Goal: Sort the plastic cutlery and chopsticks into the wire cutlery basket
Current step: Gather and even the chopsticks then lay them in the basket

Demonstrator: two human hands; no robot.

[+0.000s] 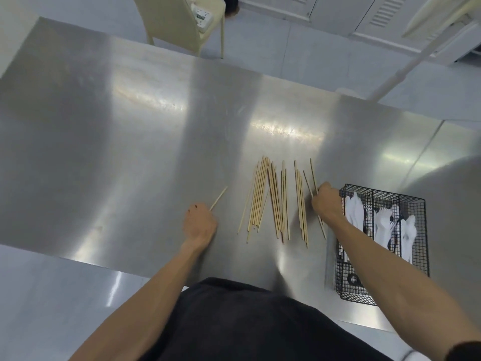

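— Chopsticks are the step in hand, I judge. The left hand (200, 224) is closed on one stick (219, 198), well left of the chopstick pile (270, 199) on the surface (130, 139).

— And the right hand (326, 203)?

— Its grip is closed on a couple of sticks at the pile's right edge, just beside the basket (421, 230), where white cutlery (355, 212) already stands.

— Next?

— Probably carry those sticks right and drop them upright into a free compartment.

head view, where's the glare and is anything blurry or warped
Head view: bright glare streaks on the steel table beyond the chopsticks; wide-angle lens bends the table edges; white cutlery in the wire basket looks washed out; right hand slightly soft.
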